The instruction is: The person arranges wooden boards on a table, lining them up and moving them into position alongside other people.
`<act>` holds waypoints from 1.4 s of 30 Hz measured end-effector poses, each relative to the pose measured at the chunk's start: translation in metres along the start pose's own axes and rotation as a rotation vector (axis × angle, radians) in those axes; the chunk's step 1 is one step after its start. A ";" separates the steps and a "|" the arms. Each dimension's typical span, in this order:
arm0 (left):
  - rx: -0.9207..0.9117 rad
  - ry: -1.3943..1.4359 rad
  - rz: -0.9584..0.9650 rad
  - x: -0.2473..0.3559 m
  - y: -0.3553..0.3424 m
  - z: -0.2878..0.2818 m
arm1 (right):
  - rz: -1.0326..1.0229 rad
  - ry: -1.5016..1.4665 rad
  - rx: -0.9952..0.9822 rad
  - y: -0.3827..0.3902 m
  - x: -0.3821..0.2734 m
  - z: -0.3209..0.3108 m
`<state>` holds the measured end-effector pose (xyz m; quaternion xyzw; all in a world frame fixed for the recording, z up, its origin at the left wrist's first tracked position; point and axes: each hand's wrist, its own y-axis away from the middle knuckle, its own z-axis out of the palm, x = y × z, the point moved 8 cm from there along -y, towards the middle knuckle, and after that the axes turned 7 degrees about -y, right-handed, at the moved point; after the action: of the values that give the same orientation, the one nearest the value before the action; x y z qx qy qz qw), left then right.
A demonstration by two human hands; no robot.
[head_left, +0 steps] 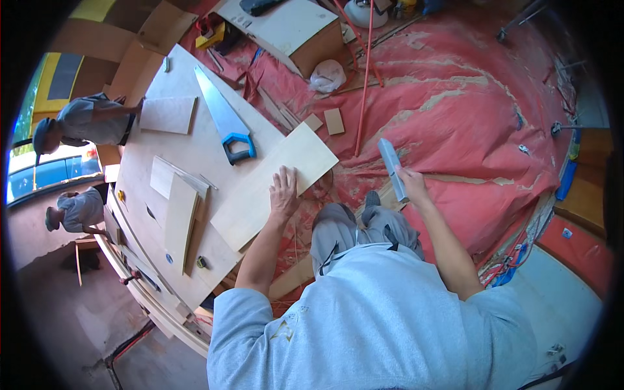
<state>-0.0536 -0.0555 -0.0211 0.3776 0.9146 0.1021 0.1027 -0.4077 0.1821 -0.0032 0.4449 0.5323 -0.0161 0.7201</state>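
Observation:
My left hand lies with fingers spread on a pale rectangular wooden board at the worktable's edge. My right hand grips a long grey bar, held out over the red floor covering to the right of that board. On the worktable a handsaw with a blue and black handle lies beyond the board. A smaller wooden panel lies at the far end, and several stacked board pieces lie left of my board.
Two co-workers stand at the table's left side. A white-topped cabinet, a plastic bag and long red pipes are at the back. Red sheeting covers the floor on the right. A small wood piece lies on it.

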 end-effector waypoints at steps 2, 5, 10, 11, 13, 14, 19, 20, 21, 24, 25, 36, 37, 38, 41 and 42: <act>-0.009 -0.007 0.062 0.007 0.002 -0.006 | 0.010 -0.056 -0.033 0.010 -0.007 0.015; -0.041 0.001 0.082 0.008 0.003 -0.019 | 0.015 0.019 -0.041 0.003 -0.012 0.040; 0.087 0.286 0.193 -0.035 0.001 -0.084 | 0.168 -0.146 -0.104 -0.048 0.005 0.099; 0.023 0.262 0.204 -0.044 -0.007 -0.089 | 0.269 -0.269 -0.181 -0.066 0.010 0.122; -0.094 0.255 -0.012 -0.083 -0.036 -0.099 | 0.230 -0.391 -0.089 -0.113 0.009 0.163; -0.091 0.229 -0.026 -0.092 -0.045 -0.109 | 0.202 -0.411 -0.096 -0.134 0.008 0.181; -0.207 0.243 0.114 -0.096 -0.078 -0.128 | 0.239 -0.463 0.019 -0.192 0.010 0.243; -0.177 0.297 0.090 -0.093 -0.084 -0.131 | 0.257 -0.463 0.036 -0.194 0.011 0.246; -0.137 0.341 0.075 -0.093 -0.087 -0.137 | 0.298 -0.454 -0.002 -0.194 0.013 0.254; -0.215 0.517 0.137 -0.079 -0.093 -0.144 | 0.372 -0.500 -0.093 -0.195 0.020 0.273; -0.289 0.659 0.154 -0.072 -0.092 -0.142 | 0.424 -0.528 -0.124 -0.196 0.024 0.280; -0.324 0.720 0.151 -0.056 -0.089 -0.128 | 0.435 -0.461 -0.083 -0.234 0.028 0.310; -0.326 0.712 0.145 -0.054 -0.088 -0.127 | 0.441 -0.399 -0.055 -0.234 0.030 0.308; -0.328 0.703 0.139 -0.053 -0.087 -0.126 | 0.434 -0.421 -0.097 -0.233 0.029 0.311; -0.270 0.655 0.183 -0.048 -0.085 -0.129 | 0.456 -0.452 -0.046 -0.227 0.034 0.308; -0.229 0.635 0.214 -0.046 -0.085 -0.132 | 0.406 -0.431 -0.054 -0.226 0.030 0.307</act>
<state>-0.1139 -0.1615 0.0877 0.4069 0.8388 0.3262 -0.1564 -0.2765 -0.1426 -0.1562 0.5093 0.2674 0.0485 0.8166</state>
